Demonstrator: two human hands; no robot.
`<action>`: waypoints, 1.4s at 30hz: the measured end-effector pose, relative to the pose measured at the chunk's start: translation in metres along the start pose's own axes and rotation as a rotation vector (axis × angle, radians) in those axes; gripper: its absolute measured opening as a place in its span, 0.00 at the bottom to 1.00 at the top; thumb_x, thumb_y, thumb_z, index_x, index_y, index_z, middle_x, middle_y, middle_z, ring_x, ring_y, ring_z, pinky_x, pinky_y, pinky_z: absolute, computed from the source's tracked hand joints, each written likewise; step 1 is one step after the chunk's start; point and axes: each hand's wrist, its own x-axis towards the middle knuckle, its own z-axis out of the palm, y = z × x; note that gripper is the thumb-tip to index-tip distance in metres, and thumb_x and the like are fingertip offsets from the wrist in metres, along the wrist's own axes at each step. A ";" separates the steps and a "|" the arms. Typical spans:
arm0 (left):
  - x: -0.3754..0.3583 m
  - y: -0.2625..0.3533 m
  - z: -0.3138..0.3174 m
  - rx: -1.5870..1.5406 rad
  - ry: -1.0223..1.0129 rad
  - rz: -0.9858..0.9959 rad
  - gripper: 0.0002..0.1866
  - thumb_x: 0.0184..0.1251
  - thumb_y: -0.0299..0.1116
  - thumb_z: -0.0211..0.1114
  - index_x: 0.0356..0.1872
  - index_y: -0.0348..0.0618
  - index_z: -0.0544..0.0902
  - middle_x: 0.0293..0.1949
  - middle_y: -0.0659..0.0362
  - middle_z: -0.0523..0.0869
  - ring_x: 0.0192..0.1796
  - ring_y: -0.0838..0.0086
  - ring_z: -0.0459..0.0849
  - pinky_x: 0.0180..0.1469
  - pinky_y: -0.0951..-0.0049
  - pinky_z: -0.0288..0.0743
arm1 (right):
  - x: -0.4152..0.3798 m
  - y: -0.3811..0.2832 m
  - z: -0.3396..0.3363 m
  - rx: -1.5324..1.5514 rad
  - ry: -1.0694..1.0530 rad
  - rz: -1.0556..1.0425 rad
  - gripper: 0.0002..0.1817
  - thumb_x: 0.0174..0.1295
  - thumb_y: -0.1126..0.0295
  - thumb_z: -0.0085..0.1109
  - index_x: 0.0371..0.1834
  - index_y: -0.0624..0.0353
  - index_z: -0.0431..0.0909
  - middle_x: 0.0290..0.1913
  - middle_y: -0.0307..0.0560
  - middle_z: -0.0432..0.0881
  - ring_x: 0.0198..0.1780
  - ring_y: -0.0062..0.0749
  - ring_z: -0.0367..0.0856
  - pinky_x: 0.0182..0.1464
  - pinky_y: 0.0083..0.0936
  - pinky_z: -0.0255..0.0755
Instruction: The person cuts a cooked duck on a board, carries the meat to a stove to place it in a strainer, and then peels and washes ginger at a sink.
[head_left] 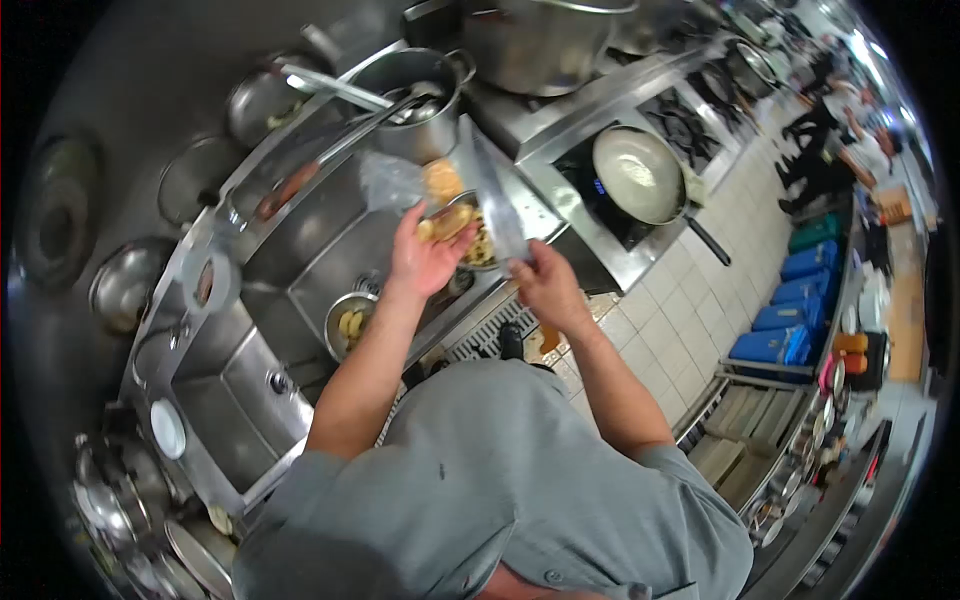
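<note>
My left hand [425, 262] holds a yellow-brown piece of food [446, 224], palm up with the fingers curled around it; its kind is not clear. My right hand [553, 290] is closed on the handle of a broad kitchen knife [494, 195], its blade pointing away from me beside the food. Beneath the blade and left hand, a metal bowl of sliced yellowish pieces [482, 246] is partly hidden. A smaller metal bowl [334, 326] with yellow chunks sits nearer, left of my left forearm. Just beyond my left hand lie a clear plastic bag [392, 182] and an orange-yellow item [442, 180].
Steel sinks [232, 405] run along the left. A tall pot [425, 135] with long-handled ladles stands beyond my hands. A wok [640, 172] of pale liquid sits on the stove to the right. Blue bins [775, 345] line the far side of the tiled floor; other people stand farther off.
</note>
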 end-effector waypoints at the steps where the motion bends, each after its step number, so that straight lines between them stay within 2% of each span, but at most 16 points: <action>1: 0.000 0.001 -0.003 -0.006 0.023 0.022 0.28 0.77 0.52 0.59 0.54 0.30 0.81 0.50 0.42 0.89 0.55 0.52 0.87 0.64 0.56 0.81 | 0.003 -0.005 0.005 -0.102 0.040 -0.082 0.15 0.75 0.73 0.59 0.61 0.63 0.74 0.31 0.38 0.79 0.24 0.17 0.73 0.25 0.21 0.70; 3: 0.002 0.000 -0.007 0.071 -0.122 0.014 0.30 0.78 0.53 0.59 0.59 0.29 0.77 0.58 0.41 0.85 0.60 0.54 0.85 0.65 0.56 0.80 | -0.005 -0.037 0.009 0.043 0.029 0.047 0.27 0.74 0.77 0.59 0.75 0.59 0.68 0.31 0.37 0.78 0.24 0.16 0.73 0.26 0.20 0.70; 4: -0.001 -0.002 -0.001 0.070 -0.111 0.023 0.30 0.78 0.53 0.59 0.59 0.29 0.77 0.58 0.41 0.85 0.60 0.54 0.85 0.65 0.56 0.80 | -0.005 -0.040 0.008 0.035 -0.008 0.018 0.36 0.73 0.79 0.59 0.84 0.50 0.60 0.31 0.35 0.77 0.25 0.15 0.71 0.27 0.19 0.70; 5: -0.003 -0.006 0.006 0.160 -0.064 0.087 0.30 0.80 0.54 0.57 0.59 0.30 0.77 0.58 0.41 0.85 0.59 0.55 0.85 0.65 0.55 0.80 | -0.004 -0.038 0.008 0.038 -0.018 0.022 0.36 0.73 0.79 0.59 0.84 0.50 0.60 0.31 0.35 0.77 0.25 0.15 0.71 0.27 0.19 0.70; 7: -0.006 -0.010 0.014 0.249 -0.013 0.152 0.30 0.81 0.55 0.55 0.58 0.31 0.77 0.58 0.42 0.85 0.58 0.55 0.86 0.65 0.54 0.80 | 0.000 -0.037 0.009 -0.039 -0.003 -0.071 0.37 0.71 0.80 0.59 0.83 0.53 0.61 0.49 0.47 0.87 0.46 0.25 0.83 0.52 0.25 0.79; 8: -0.007 -0.011 0.015 0.340 -0.044 0.234 0.31 0.82 0.55 0.54 0.59 0.30 0.76 0.57 0.42 0.85 0.58 0.56 0.86 0.66 0.54 0.79 | 0.000 -0.039 0.009 -0.037 -0.010 -0.061 0.38 0.71 0.81 0.59 0.84 0.52 0.60 0.53 0.47 0.85 0.49 0.22 0.81 0.55 0.21 0.77; 12: -0.008 -0.013 0.016 0.532 -0.133 0.379 0.33 0.85 0.56 0.49 0.63 0.28 0.75 0.57 0.42 0.85 0.58 0.56 0.86 0.66 0.52 0.79 | -0.001 -0.048 0.008 -0.026 -0.030 0.062 0.38 0.71 0.81 0.59 0.84 0.52 0.60 0.55 0.46 0.84 0.50 0.21 0.80 0.55 0.20 0.75; 16: -0.007 -0.013 0.013 0.539 -0.135 0.391 0.36 0.85 0.58 0.48 0.65 0.27 0.73 0.57 0.42 0.85 0.59 0.57 0.86 0.66 0.51 0.79 | 0.002 -0.049 0.007 0.033 -0.018 -0.003 0.38 0.72 0.81 0.58 0.84 0.52 0.59 0.48 0.41 0.83 0.43 0.19 0.77 0.49 0.17 0.75; 23: -0.005 -0.004 0.012 0.591 -0.187 0.299 0.38 0.84 0.60 0.48 0.66 0.25 0.73 0.56 0.44 0.86 0.56 0.59 0.88 0.62 0.55 0.82 | -0.002 -0.051 -0.006 0.123 -0.145 0.164 0.36 0.74 0.78 0.57 0.84 0.52 0.58 0.43 0.39 0.81 0.38 0.18 0.76 0.43 0.17 0.74; 28: -0.003 0.010 0.010 0.626 -0.173 0.197 0.39 0.83 0.61 0.49 0.66 0.25 0.74 0.52 0.46 0.88 0.52 0.61 0.90 0.58 0.57 0.85 | -0.002 -0.055 -0.009 0.057 -0.156 0.114 0.36 0.74 0.78 0.57 0.84 0.51 0.59 0.45 0.39 0.82 0.39 0.19 0.76 0.45 0.18 0.75; 31: -0.005 0.013 0.013 0.625 -0.218 0.151 0.38 0.83 0.61 0.49 0.65 0.28 0.75 0.52 0.47 0.88 0.50 0.62 0.90 0.56 0.58 0.86 | -0.004 -0.060 -0.008 0.037 -0.159 0.099 0.36 0.74 0.79 0.56 0.84 0.51 0.59 0.46 0.39 0.82 0.40 0.19 0.77 0.47 0.19 0.75; 35: -0.007 -0.015 0.014 0.682 -0.213 0.120 0.31 0.84 0.59 0.48 0.65 0.40 0.78 0.58 0.54 0.86 0.58 0.64 0.86 0.60 0.56 0.83 | 0.001 -0.052 0.005 0.146 -0.220 0.081 0.36 0.73 0.80 0.56 0.84 0.52 0.60 0.49 0.39 0.84 0.42 0.19 0.77 0.49 0.20 0.77; 36: -0.002 -0.021 0.006 0.601 -0.257 0.122 0.30 0.84 0.58 0.48 0.67 0.42 0.76 0.61 0.55 0.84 0.63 0.65 0.83 0.65 0.54 0.79 | 0.005 -0.036 0.015 0.183 -0.143 -0.048 0.36 0.72 0.81 0.56 0.84 0.50 0.61 0.51 0.40 0.84 0.42 0.19 0.77 0.48 0.20 0.77; 37: -0.001 -0.031 0.007 0.467 -0.262 0.265 0.33 0.84 0.60 0.46 0.70 0.42 0.73 0.62 0.55 0.83 0.65 0.65 0.82 0.67 0.53 0.77 | 0.003 -0.046 0.019 0.020 -0.040 -0.129 0.36 0.71 0.82 0.57 0.83 0.48 0.63 0.52 0.42 0.85 0.41 0.18 0.77 0.46 0.19 0.76; 41: -0.005 -0.025 0.006 0.430 -0.292 0.342 0.37 0.81 0.62 0.49 0.77 0.44 0.65 0.66 0.53 0.79 0.64 0.62 0.82 0.66 0.53 0.79 | 0.002 -0.039 0.014 -0.015 0.049 -0.233 0.36 0.71 0.82 0.58 0.82 0.53 0.63 0.60 0.52 0.87 0.47 0.21 0.81 0.53 0.23 0.78; 42: -0.006 -0.024 0.011 0.445 -0.242 0.388 0.39 0.81 0.63 0.49 0.80 0.44 0.61 0.65 0.51 0.80 0.64 0.61 0.83 0.66 0.53 0.79 | -0.001 -0.047 0.014 0.020 0.037 -0.168 0.36 0.71 0.82 0.58 0.82 0.54 0.63 0.59 0.52 0.87 0.47 0.21 0.81 0.53 0.23 0.78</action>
